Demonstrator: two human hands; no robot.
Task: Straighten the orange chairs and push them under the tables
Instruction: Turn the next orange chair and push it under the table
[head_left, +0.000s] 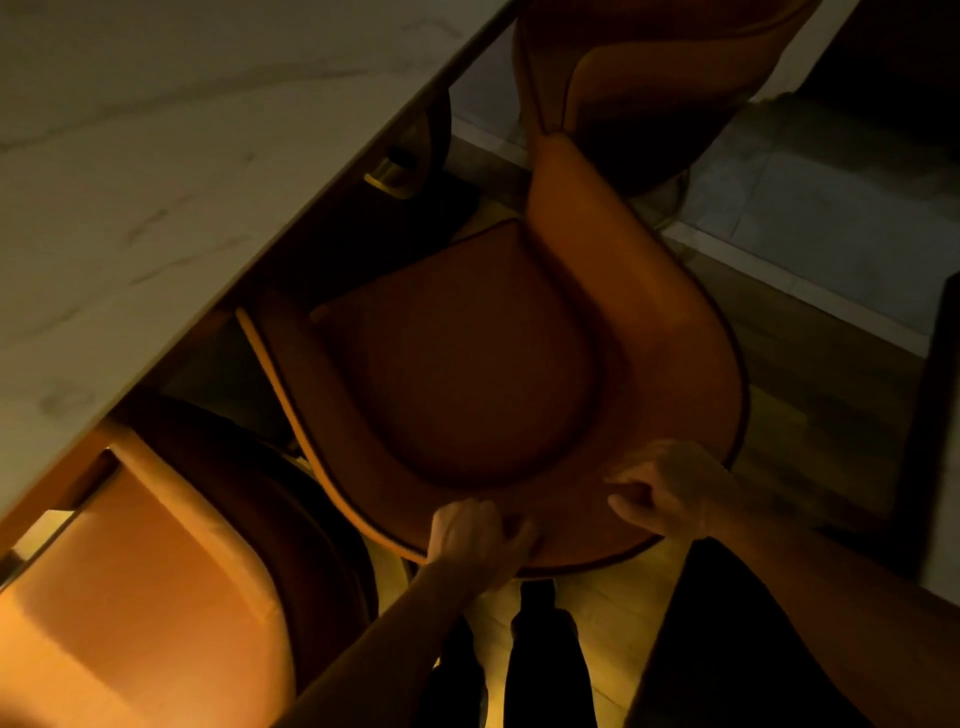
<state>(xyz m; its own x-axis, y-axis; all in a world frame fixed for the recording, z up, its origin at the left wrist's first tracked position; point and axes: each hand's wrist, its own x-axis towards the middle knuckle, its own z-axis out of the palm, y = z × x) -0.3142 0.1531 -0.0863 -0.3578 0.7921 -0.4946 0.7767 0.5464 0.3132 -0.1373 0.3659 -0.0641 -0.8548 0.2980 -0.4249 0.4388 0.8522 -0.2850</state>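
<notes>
An orange chair (467, 358) with a curved backrest stands in the middle of the head view, its seat facing the marble table (156, 156) at upper left. The front of the seat lies just at the table's edge. My left hand (475, 540) grips the top rim of the backrest near its lower middle. My right hand (670, 488) grips the same rim a little further right, fingers curled over it. A second orange chair (145, 597) sits at lower left, partly under the table. A third orange chair (649, 78) stands at the top, beside the table.
The table's base with a brass foot (389, 174) shows under the edge. Wooden floor meets grey tiles (831, 197) at right. A dark panel (930, 415) stands at the right edge. My legs in dark trousers (540, 660) are right behind the chair.
</notes>
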